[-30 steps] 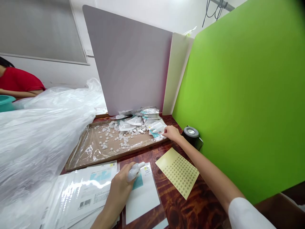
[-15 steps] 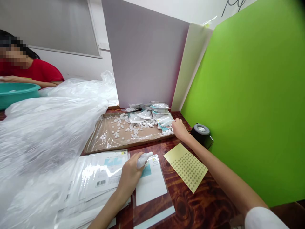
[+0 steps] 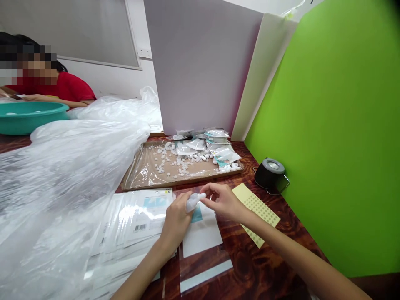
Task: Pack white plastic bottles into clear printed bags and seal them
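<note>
My left hand is closed around translucent white, rounded plastic pieces, above a clear bag with a white and teal card. Thumb and forefinger of my right hand pinch a small white oblong piece against the end of those pieces. Behind the hands, a shallow cardboard tray lined with clear plastic bears loose translucent bits, white oblong pieces and several filled packets. A stack of bagged printed cards lies left of my left hand.
A yellow sheet of round stickers lies partly under my right forearm. Beyond it stand a black cylindrical device and a green panel. Clear plastic sheeting covers the left side. A person in red sits behind a teal basin.
My right hand has moved from the tray's right end back to my left hand, bringing a small white piece. My left hand keeps its hold. The view has shifted slightly.
</note>
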Demonstrator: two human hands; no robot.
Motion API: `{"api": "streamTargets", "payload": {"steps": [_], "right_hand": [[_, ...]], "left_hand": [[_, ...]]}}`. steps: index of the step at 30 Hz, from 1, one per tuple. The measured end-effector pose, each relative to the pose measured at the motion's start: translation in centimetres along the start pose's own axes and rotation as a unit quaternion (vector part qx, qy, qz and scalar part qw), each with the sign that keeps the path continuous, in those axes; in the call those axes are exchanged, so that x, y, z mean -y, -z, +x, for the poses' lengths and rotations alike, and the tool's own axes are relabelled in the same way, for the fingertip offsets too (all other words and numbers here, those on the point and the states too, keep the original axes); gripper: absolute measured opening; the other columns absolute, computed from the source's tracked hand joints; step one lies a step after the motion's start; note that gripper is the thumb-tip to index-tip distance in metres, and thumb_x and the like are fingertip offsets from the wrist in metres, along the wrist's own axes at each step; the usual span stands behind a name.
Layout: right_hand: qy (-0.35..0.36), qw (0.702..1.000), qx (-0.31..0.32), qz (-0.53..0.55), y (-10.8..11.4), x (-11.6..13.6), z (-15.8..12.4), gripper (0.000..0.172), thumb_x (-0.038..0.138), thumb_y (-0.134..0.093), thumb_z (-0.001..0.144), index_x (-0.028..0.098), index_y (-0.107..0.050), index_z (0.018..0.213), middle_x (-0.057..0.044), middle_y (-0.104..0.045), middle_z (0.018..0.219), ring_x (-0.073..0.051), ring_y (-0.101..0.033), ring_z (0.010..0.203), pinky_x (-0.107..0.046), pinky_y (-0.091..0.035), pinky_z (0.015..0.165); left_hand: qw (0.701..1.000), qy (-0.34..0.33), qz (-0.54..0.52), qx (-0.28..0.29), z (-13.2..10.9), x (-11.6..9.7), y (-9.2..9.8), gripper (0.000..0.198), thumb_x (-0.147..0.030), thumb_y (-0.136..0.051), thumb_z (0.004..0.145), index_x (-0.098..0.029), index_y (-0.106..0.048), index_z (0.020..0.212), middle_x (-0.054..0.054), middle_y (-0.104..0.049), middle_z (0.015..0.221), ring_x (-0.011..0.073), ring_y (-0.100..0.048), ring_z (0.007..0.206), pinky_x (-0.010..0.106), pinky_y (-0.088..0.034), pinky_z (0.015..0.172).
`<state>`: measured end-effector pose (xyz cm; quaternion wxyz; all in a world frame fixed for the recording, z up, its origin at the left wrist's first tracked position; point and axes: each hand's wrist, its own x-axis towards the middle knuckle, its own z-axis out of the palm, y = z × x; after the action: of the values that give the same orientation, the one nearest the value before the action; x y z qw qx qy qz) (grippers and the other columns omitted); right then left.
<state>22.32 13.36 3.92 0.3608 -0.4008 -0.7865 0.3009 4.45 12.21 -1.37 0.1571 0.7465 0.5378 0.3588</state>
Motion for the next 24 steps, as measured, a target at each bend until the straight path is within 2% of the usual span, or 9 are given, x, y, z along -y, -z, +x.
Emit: {"api": "streamTargets", "payload": {"steps": [3, 9, 12, 16, 20, 24], "right_hand": [[0.028, 0.999, 0.013, -0.022, -0.2, -0.4, -0.2, 0.01, 0.02, -0.062, 0.085, 0.017, -0.066, 0.093, -0.002, -0.069, 0.08, -0.013, -0.06, 0.068, -0.022, -0.044, 0.059], [0.098, 0.99, 0.047, -0.084, -0.1, -1.0, -0.5, 0.012, 0.015, -0.061, 0.088, 0.017, -0.066, 0.099, -0.007, -0.069, 0.094, -0.019, -0.061, 0.086, -0.03, -0.047, 0.077], [0.121, 0.985, 0.066, -0.106, 0.1, -1.2, -0.5, 0.014, 0.018, -0.057, 0.092, 0.017, -0.065, 0.104, -0.008, -0.068, 0.095, -0.019, -0.06, 0.087, -0.031, -0.047, 0.078], [0.133, 0.982, 0.051, -0.125, 0.0, -1.5, -0.6, 0.016, 0.014, -0.056, 0.092, 0.016, -0.064, 0.105, -0.009, -0.065, 0.098, -0.02, -0.059, 0.092, -0.032, -0.048, 0.081], [0.147, 0.98, 0.035, -0.131, -0.3, -1.7, -0.5, 0.016, 0.01, -0.058, 0.089, 0.016, -0.065, 0.102, -0.009, -0.065, 0.096, -0.019, -0.059, 0.09, -0.03, -0.049, 0.08], [0.138, 0.982, 0.044, -0.122, -0.7, -1.3, -0.4, 0.011, 0.015, -0.06, 0.09, 0.016, -0.066, 0.099, -0.007, -0.066, 0.094, -0.018, -0.06, 0.088, -0.027, -0.047, 0.078]], "left_hand": [[1.0, -0.009, 0.014, 0.002, -0.1, -0.1, 0.0, 0.022, -0.019, -0.046, 0.088, -0.022, -0.06, 0.105, 0.006, -0.068, 0.102, 0.0228, -0.064, 0.093, 0.034, -0.05, 0.076], [0.998, -0.014, 0.053, 0.008, -0.4, -0.3, 0.1, 0.03, -0.007, -0.044, 0.084, -0.019, -0.057, 0.109, 0.007, -0.065, 0.103, 0.0244, -0.061, 0.095, 0.036, -0.049, 0.078], [0.998, -0.013, 0.068, 0.011, -0.6, -0.2, 0.0, 0.036, -0.004, -0.044, 0.082, -0.018, -0.056, 0.114, 0.009, -0.064, 0.109, 0.0262, -0.06, 0.101, 0.038, -0.048, 0.083], [0.997, -0.009, 0.07, 0.018, -0.6, 0.0, 0.0, 0.04, -0.001, -0.043, 0.081, -0.017, -0.055, 0.116, 0.01, -0.063, 0.112, 0.0257, -0.059, 0.104, 0.037, -0.048, 0.084], [0.997, -0.005, 0.068, 0.018, -0.5, 0.1, 0.0, 0.041, 0.0, -0.041, 0.08, -0.017, -0.056, 0.114, 0.01, -0.063, 0.11, 0.0254, -0.059, 0.102, 0.037, -0.049, 0.083], [0.997, -0.01, 0.069, 0.018, -0.7, 0.1, -0.2, 0.046, 0.004, -0.041, 0.074, -0.017, -0.056, 0.112, 0.008, -0.064, 0.107, 0.0242, -0.06, 0.099, 0.035, -0.049, 0.081]]}}
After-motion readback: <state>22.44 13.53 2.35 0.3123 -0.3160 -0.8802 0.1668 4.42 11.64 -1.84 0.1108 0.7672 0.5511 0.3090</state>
